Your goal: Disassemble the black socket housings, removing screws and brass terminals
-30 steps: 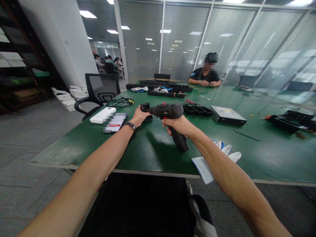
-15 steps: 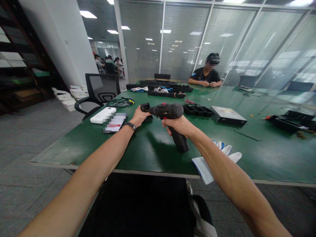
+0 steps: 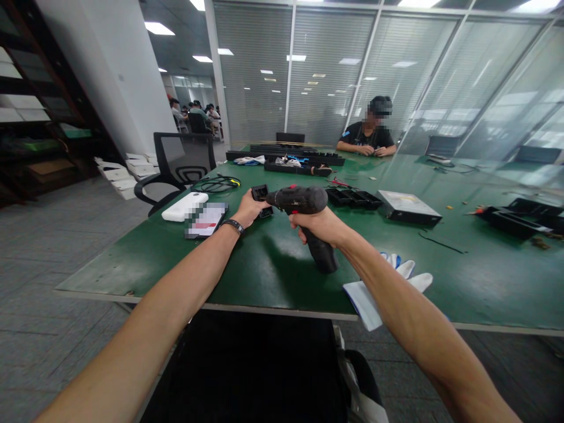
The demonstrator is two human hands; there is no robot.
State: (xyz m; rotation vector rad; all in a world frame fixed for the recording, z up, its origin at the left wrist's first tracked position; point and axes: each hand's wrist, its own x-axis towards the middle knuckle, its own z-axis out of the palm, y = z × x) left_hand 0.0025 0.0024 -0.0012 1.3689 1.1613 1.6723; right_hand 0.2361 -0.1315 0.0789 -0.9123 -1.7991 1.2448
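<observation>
My right hand [image 3: 321, 225] is closed round the grip of a black cordless drill [image 3: 304, 202], held above the green table [image 3: 273, 264] with its nose pointing left. My left hand [image 3: 249, 207] is closed at the drill's front end, fingers pinched around the chuck. Just behind that hand lies a small black box-shaped part [image 3: 259, 192] on the table. A dark band sits on my left wrist [image 3: 232, 224].
A white case [image 3: 184, 206] and a flat card [image 3: 206, 218] lie at the left. Black trays [image 3: 352, 197], a grey drive [image 3: 408, 207] and white gloves [image 3: 396, 276] are at the right. A person [image 3: 368, 136] sits at the far end. An office chair [image 3: 180, 164] stands left.
</observation>
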